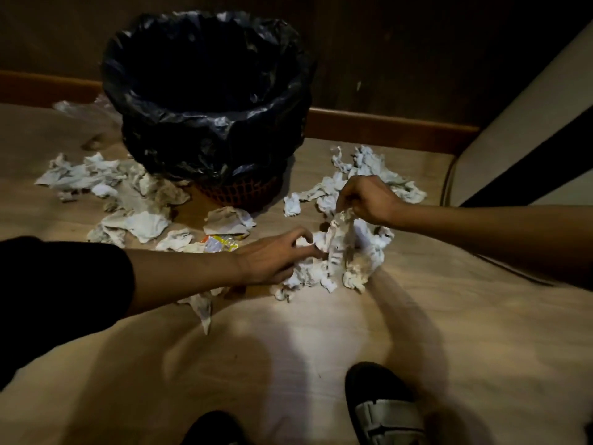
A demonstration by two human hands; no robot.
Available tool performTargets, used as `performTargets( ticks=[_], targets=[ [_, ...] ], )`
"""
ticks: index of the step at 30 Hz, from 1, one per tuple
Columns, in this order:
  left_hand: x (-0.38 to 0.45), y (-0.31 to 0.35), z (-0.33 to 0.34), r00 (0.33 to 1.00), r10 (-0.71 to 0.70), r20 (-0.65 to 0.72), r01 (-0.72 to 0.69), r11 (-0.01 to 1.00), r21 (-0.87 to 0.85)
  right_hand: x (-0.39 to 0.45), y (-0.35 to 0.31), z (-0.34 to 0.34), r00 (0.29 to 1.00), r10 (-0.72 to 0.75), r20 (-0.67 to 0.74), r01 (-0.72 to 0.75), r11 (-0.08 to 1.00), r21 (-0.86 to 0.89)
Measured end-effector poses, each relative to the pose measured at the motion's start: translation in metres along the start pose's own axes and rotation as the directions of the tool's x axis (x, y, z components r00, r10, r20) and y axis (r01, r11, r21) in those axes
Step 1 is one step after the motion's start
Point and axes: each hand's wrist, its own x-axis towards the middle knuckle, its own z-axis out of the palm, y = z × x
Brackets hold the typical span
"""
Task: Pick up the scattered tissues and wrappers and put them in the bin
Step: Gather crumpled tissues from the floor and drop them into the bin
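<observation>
From the head view I see my right hand [365,199] pinching a long crumpled tissue [341,239] and lifting it off the central pile [324,271] on the floor [321,342]. My left hand [272,256] curls its fingers into that same pile, gripping tissues. The bin [205,101], lined with a black bag, stands by the skirting at the floor's far edge, with tissues scattered on both sides and a yellow wrapper [221,244] just before it. Bare floor lies between the pile and my sandal [385,412].

Black liner [205,91] over red lattice bin [237,191]; white tissues [346,252]; yellow-orange wrapper [221,244]; beige floor [288,348].
</observation>
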Motion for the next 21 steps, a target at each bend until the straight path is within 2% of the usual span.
performTargets(
  ticks=[4,6,8,11,14,21],
  targets=[
    [0.025,0.008,0.028,0.989,-0.003,0.148,0.000,1.000,0.019,-0.017,0.016,-0.007,0.995,0.079,-0.064,-0.084,0.993,-0.078],
    [0.031,0.007,0.045,0.967,-0.015,0.256,0.003,0.999,0.045,-0.025,0.026,-0.005,0.997,0.071,-0.015,-0.072,0.983,-0.170],
    [0.033,0.006,0.052,0.954,-0.023,0.300,0.008,0.999,0.050,-0.033,0.038,0.001,0.994,0.086,0.065,-0.068,0.969,-0.237],
    [0.033,0.005,0.044,0.955,-0.058,0.290,0.068,0.997,-0.026,-0.044,0.041,0.015,0.960,0.171,0.220,-0.093,0.941,-0.326],
    [0.030,0.001,0.030,0.962,-0.137,0.237,0.165,0.981,-0.102,-0.049,0.037,0.039,0.931,0.127,0.342,0.016,0.922,-0.386],
    [0.022,0.002,-0.013,0.970,-0.225,0.093,0.234,0.967,-0.102,-0.052,0.022,0.077,0.891,0.061,0.450,0.113,0.930,-0.350]
  ],
)
